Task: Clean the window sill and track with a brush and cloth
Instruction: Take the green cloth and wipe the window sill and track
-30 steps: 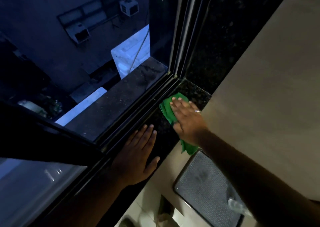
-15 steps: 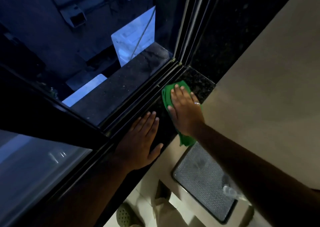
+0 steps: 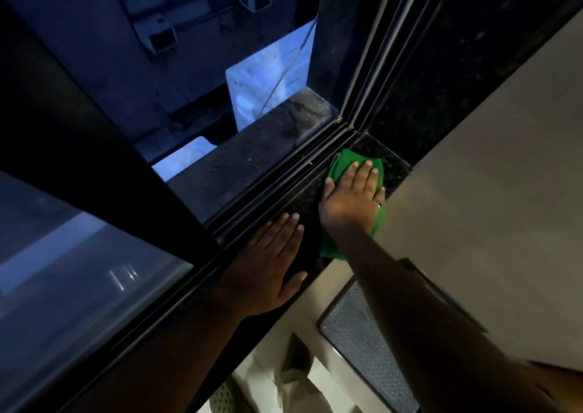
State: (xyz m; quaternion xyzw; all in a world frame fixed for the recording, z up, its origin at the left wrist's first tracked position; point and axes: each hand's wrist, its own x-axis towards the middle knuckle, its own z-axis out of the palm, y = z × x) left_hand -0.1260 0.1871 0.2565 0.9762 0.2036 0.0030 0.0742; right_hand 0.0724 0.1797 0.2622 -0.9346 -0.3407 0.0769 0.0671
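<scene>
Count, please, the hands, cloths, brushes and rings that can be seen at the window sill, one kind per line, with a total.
Hands: 2, the left hand flat on the sill, the right hand pressing on the cloth.
Green cloth: 1.
Brushes: 0 in view.
Ring: 1, on the right hand.
Total: 4.

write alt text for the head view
A person's right hand presses a green cloth flat on the dark window sill near its corner, while the left hand rests flat beside the window track.
</scene>
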